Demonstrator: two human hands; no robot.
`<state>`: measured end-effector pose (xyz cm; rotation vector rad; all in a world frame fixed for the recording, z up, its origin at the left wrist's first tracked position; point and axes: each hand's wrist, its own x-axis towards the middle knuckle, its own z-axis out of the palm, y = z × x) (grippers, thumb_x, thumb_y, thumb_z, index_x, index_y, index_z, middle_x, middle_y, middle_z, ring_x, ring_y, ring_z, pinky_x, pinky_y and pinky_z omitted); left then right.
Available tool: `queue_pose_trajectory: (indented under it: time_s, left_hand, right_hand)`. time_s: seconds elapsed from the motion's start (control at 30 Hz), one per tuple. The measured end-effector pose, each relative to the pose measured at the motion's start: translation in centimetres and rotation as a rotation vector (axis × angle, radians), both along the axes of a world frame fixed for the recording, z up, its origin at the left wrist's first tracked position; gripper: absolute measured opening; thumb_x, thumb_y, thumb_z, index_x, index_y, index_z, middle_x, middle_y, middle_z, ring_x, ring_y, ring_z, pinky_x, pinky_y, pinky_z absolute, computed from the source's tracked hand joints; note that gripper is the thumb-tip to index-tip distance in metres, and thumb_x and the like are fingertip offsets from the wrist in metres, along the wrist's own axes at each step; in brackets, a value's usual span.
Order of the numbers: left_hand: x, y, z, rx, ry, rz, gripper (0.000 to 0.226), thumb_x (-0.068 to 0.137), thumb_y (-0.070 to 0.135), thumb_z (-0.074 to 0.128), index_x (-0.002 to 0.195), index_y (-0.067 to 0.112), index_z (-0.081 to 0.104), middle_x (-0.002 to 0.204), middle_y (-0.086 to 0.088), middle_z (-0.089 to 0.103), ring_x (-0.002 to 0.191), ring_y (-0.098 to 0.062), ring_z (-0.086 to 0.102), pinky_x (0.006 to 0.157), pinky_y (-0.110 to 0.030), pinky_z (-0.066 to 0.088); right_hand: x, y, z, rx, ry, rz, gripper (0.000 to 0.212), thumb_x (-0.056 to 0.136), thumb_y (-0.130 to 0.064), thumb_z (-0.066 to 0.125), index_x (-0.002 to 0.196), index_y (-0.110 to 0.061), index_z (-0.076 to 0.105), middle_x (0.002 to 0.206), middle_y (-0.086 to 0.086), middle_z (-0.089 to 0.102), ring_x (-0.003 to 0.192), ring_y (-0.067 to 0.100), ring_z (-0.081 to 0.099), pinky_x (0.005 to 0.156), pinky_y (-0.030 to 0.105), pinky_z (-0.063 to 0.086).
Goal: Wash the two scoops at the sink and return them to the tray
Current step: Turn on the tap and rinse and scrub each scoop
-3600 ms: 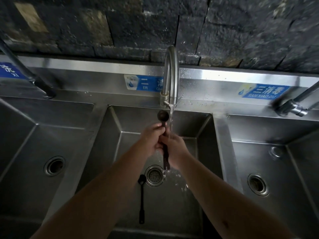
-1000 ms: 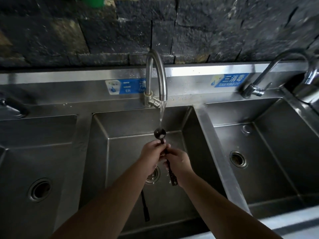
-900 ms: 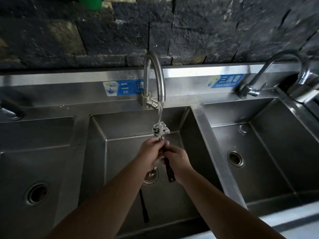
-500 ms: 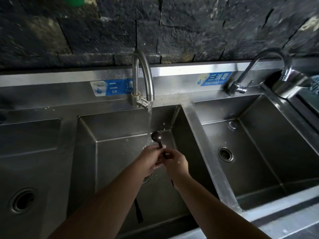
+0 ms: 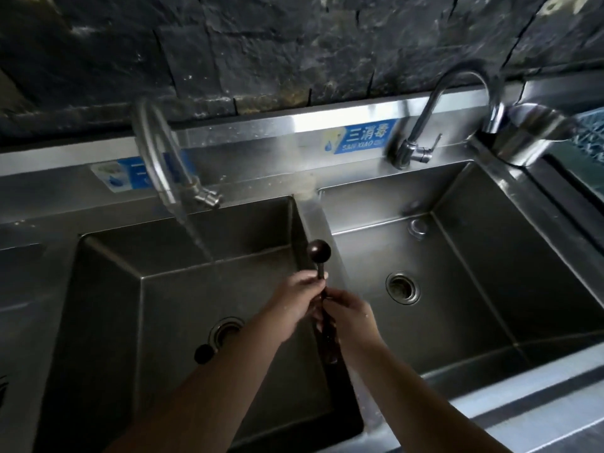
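Both my hands hold a dark long-handled scoop (image 5: 319,252) upright over the divider between two steel basins. My left hand (image 5: 299,299) grips the stem just below the round bowl. My right hand (image 5: 351,317) holds the handle lower down; the handle end sticks out below it. The scoop is to the right of the water stream (image 5: 196,235) and out of it. The second scoop (image 5: 203,354) lies on the floor of the middle basin (image 5: 108,305) near the drain; only its bowl shows, my left forearm hides the handle. No tray is in view.
The middle faucet (image 5: 157,165) runs water into the middle basin. The right basin (image 5: 490,256) has its own faucet (image 5: 421,132) and a drain (image 5: 402,287). A steel bowl (image 5: 523,135) sits at the back right corner. Dark stone wall behind.
My hands and the scoop have moved right, out of the water stream, to above the divider. The view has swung to the right.
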<state>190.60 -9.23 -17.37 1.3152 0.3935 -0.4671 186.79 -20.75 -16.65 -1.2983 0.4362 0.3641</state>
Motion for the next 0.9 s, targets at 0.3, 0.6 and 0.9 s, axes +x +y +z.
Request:
queue_pose_trajectory:
  time_s: [0.3,0.6,0.9]
  left_hand:
    - [4.6,-19.1,-5.1,0.180,0.047,-0.147,0.024,0.089,0.006,0.064,0.112,0.008,0.071,0.087,-0.011,0.069,0.074,-0.022,0.065,0.055,-0.021,0.050]
    - [4.3,-27.0,-16.4,0.518,0.187,-0.410,0.013,0.082,-0.004,0.063,0.086,0.003,0.073,0.061,0.002,0.063,0.054,-0.006,0.056,0.049,-0.017,0.042]
    - [4.1,-26.8,-24.3,0.812,0.203,-0.609,0.017,0.076,0.014,0.074,0.093,0.014,0.077,0.095,-0.010,0.077,0.091,-0.023,0.071,0.081,-0.029,0.053]
  right_hand:
    - [4.1,-19.5,-3.5,-0.114,0.175,-0.062,0.026,0.091,0.003,0.057,0.085,-0.011,0.078,0.075,0.014,0.078,0.068,0.024,0.075,0.052,0.025,0.055]
    - [6.8,-27.4,-15.6,-0.545,0.519,0.392,0.007,0.082,-0.006,0.067,0.078,-0.005,0.073,0.072,0.015,0.067,0.061,0.024,0.065,0.054,0.030,0.051]
    - [7.6,-26.5,-24.5,-0.730,0.612,0.581,0.033,0.078,-0.018,0.070,0.110,-0.008,0.068,0.112,0.018,0.071,0.100,0.030,0.069,0.067,0.025,0.053]
